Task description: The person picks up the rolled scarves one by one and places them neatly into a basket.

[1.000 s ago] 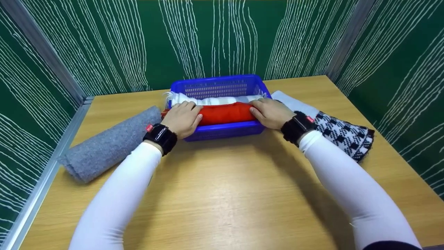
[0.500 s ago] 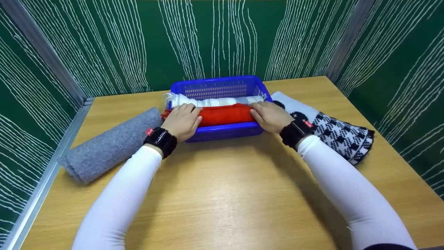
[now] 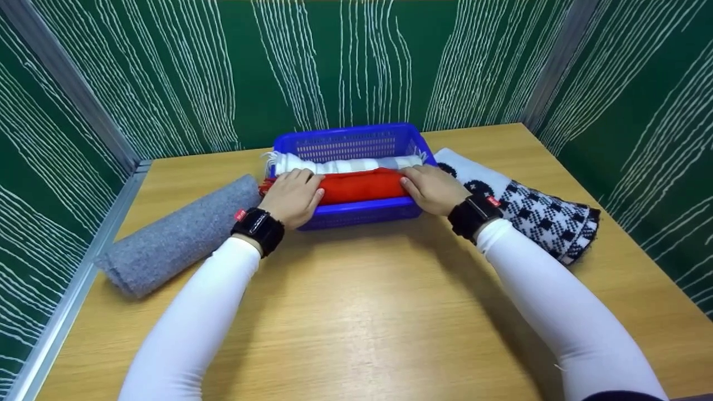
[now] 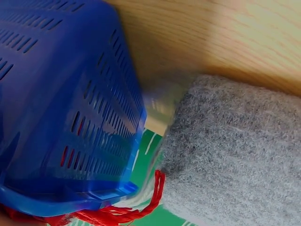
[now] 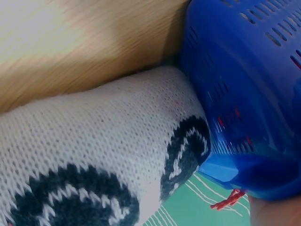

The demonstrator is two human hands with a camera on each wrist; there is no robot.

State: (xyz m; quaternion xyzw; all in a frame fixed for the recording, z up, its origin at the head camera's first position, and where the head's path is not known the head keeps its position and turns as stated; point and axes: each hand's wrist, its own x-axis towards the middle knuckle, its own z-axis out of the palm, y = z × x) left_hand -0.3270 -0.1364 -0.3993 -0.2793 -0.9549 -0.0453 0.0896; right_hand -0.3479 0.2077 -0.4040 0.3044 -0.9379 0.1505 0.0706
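Observation:
A red rolled scarf (image 3: 362,186) with a fringe lies along the front of the blue plastic basket (image 3: 362,211), across its width. My left hand (image 3: 292,195) holds its left end, fingers bent over the top and thumb on the near side. At the other end my right hand (image 3: 434,186) holds it likewise; the fingertips of both hands are hidden behind the roll. Behind it in the basket sits a white and grey rolled scarf (image 3: 351,165) with fringed ends. In the left wrist view, red fringe (image 4: 155,197) hangs over the basket's rim.
A thick grey felt-like roll (image 3: 178,236) lies at an angle left of the basket. On the right, a black-and-white knitted roll (image 3: 535,214) lies close against the basket's side. Green walls with white lines (image 3: 262,67) enclose the wooden table (image 3: 356,312) at the back and sides.
Both hands stay on the ends of the red scarf. My right hand and forearm have shifted slightly left, and the whole view has drifted a little; the rolls keep their places.

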